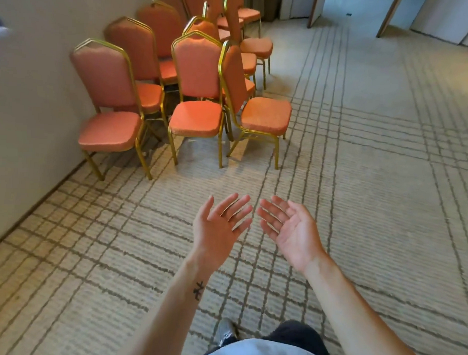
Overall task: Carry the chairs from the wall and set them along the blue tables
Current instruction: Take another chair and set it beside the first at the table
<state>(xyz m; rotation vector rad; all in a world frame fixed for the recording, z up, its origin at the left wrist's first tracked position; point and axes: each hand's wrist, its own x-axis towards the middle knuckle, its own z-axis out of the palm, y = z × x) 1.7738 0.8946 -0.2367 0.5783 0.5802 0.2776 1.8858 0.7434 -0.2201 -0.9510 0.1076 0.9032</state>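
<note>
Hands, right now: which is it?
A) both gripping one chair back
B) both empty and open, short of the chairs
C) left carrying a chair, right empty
B: the left hand and right hand are open, palms up, over the carpet, with the chairs untouched ahead.

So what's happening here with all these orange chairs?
A person stands on the patterned carpet, facing a cluster of orange, gold-framed chairs bunched beside the wall. Their left hand and right hand are held out in front, palms up and fingers open. They hold nothing and are well short of the nearest chair. No chair is being carried, and no blue tables show in this view.
</note>
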